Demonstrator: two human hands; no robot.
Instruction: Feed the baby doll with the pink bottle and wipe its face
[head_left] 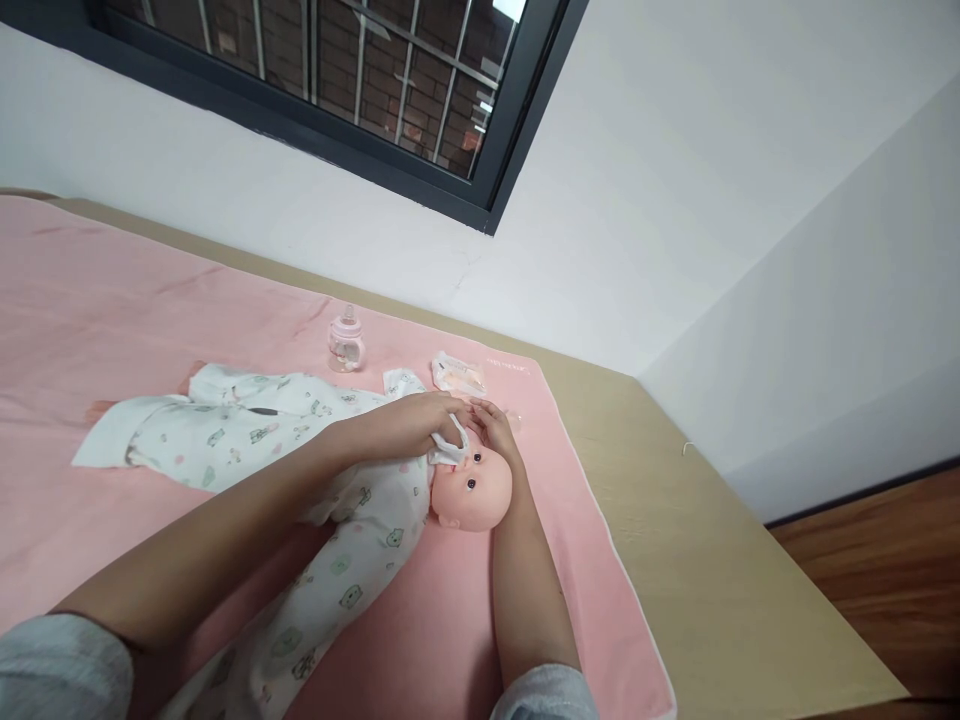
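A baby doll (472, 495) in white printed clothes (262, 420) lies on its back, its head to the right. My left hand (420, 420) reaches across the doll's chest and pinches a white wipe (451, 445) beside its mouth and cheek. My right arm passes round the top of the doll's head. My right hand (492, 428) rests by the far side of the face, fingers stretched towards my left fingertips and nothing visible in them. The doll's far cheek is partly hidden by my hands.
A pink baby bottle (346, 342) stands upright beyond the doll. Near my hands lies a plastic packet (457, 374), and a small clear item (514, 420) is partly covered. The pink mat (585, 570) lies on a wooden board (690, 560) against the wall, under a barred window.
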